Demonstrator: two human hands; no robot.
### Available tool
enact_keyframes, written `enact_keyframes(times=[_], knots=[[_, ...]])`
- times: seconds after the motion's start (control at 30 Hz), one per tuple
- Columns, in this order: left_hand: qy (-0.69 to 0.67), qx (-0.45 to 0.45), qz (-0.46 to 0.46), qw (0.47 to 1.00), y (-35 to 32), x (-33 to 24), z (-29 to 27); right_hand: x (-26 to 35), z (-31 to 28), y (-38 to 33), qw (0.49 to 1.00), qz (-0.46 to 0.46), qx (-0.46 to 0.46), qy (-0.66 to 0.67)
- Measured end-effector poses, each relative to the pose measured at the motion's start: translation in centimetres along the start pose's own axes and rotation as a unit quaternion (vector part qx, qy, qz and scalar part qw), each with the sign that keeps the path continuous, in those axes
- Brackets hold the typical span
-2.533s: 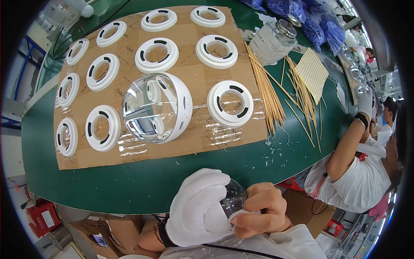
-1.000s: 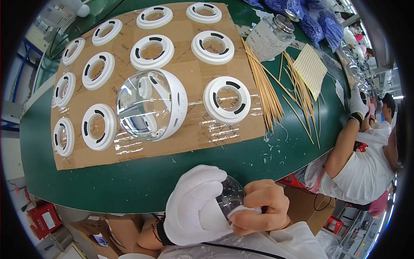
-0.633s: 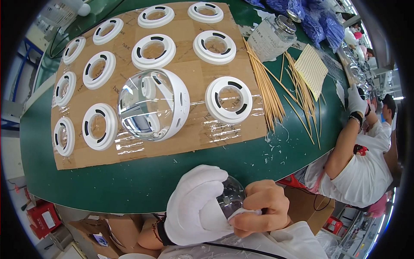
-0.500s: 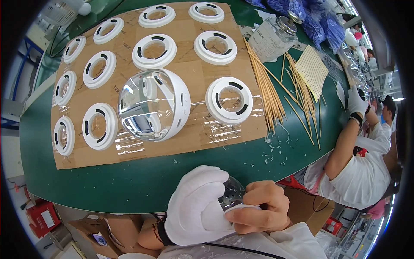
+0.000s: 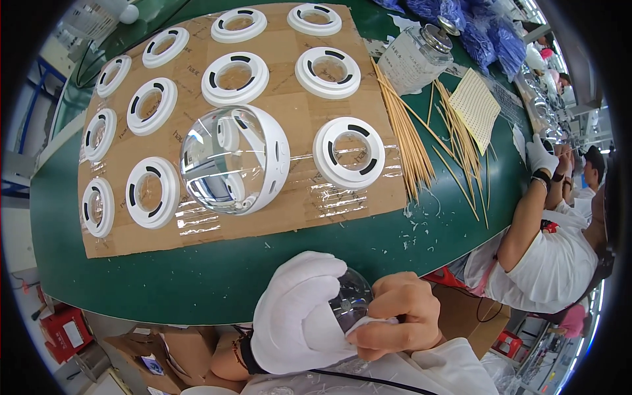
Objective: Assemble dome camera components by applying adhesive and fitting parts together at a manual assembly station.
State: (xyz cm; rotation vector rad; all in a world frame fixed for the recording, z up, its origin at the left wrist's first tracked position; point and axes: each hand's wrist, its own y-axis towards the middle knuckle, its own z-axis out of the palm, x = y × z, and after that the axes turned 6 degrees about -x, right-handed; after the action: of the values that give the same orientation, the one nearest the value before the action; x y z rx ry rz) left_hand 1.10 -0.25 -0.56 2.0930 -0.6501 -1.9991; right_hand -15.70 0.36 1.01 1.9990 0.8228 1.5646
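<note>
Close to my body, at the table's near edge, my left hand point(image 5: 293, 319) wears a white glove and is closed round a small clear dome point(image 5: 353, 296) that looks dark inside. My bare right hand point(image 5: 407, 311) pinches a folded white cloth point(image 5: 368, 321) against the dome's near side. The lower part of the dome is hidden by glove and fingers. Beyond my hands, a large clear dome in a white housing point(image 5: 270, 164) rests on a cardboard sheet point(image 5: 289, 122). Several white rings point(image 5: 322, 155) with black strips lie around it in rows.
Right of the cardboard lie many thin wooden sticks point(image 5: 408, 151), a yellowish dotted sheet point(image 5: 475, 108) and a glass bottle point(image 5: 415, 59) with a metal top. Blue plastic bags point(image 5: 487, 36) sit at the back. A co-worker's gloved hand point(image 5: 542, 155) is at the table's right edge.
My right hand and the cloth have shifted very slightly on the dome, and my left hand has moved a touch left, showing more of the dome. The co-worker's arm has moved slightly.
</note>
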Motion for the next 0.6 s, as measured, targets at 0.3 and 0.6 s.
enact_keyframes(times=[0.3,0.6], knots=[[0.001,0.022,0.011,1.000,-0.10,0.29,-0.24,0.16,0.20,-0.06,1.000,0.008,-0.017,-0.011],[0.014,0.020,0.006,1.000,0.10,-0.16,-0.17,0.31,0.14,-0.24,1.000,0.016,-0.013,-0.021]])
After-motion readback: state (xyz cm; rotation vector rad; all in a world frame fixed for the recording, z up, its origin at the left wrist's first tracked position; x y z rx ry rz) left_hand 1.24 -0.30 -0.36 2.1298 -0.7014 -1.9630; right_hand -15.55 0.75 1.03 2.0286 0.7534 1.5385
